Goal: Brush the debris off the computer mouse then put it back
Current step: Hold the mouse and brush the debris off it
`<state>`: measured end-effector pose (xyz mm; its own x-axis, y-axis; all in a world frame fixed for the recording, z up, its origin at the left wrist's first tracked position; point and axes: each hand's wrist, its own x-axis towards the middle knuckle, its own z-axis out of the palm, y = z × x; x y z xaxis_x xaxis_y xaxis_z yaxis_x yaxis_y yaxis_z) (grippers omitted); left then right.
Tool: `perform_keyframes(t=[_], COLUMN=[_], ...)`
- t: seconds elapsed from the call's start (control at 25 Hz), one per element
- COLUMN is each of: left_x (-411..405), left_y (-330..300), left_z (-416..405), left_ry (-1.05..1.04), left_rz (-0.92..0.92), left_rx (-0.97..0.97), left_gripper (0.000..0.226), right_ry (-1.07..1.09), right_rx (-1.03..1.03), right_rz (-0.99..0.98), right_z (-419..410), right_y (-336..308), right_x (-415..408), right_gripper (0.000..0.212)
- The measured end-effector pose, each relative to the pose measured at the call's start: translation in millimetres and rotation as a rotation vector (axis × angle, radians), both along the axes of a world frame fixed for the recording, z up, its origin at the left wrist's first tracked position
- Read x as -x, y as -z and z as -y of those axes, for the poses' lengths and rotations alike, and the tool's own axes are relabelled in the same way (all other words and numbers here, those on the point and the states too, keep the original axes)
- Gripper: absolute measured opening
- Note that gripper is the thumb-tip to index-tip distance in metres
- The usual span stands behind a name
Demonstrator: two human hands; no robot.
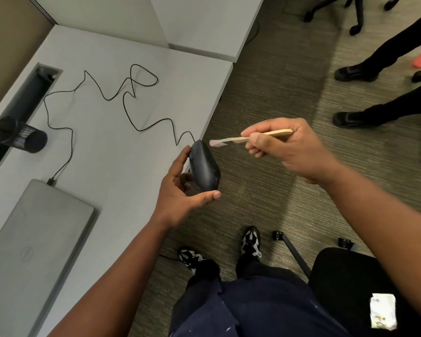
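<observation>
Head view: left hand (180, 188) clasps the mouse (204, 166) off the bench (112, 142) edge. Right hand (287, 147) pinches the brush (231, 140), bristles just right of the mouse's cord end.

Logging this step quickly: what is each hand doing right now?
Left hand: closed on the computer mouse, held at the desk edge.
Right hand: closed on the wooden brush, bristles just beside the mouse.

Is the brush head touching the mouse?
Apart. The head view shows a strip of carpet between the brush bristles and the mouse.
</observation>
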<state>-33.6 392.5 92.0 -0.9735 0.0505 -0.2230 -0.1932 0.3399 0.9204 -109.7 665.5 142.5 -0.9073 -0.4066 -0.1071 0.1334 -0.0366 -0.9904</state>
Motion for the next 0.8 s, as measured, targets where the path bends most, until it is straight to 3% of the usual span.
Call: perform_keyframes(t=[0.4, 0.64, 0.8], left_x=[-0.8, -0.5, -0.4], left_y=[-0.3, 0.9, 0.4], left_z=[2.2, -0.3, -0.9], left_ry=[-0.024, 0.011, 0.017], left_rz=[0.015, 0.006, 0.004], left_rx=[-0.01, 0.006, -0.001], left_gripper=[0.125, 0.125, 0.125], right_ry=[-0.25, 0.024, -0.053], right_rx=[-0.142, -0.083, -0.152], right_rz=[0.025, -0.004, 0.003], right_z=[-4.5, 13.8, 19.0], right_y=[-0.6, 1.1, 5.2], right_x=[-3.6, 3.6, 4.8], right_gripper=[0.012, 0.016, 0.015])
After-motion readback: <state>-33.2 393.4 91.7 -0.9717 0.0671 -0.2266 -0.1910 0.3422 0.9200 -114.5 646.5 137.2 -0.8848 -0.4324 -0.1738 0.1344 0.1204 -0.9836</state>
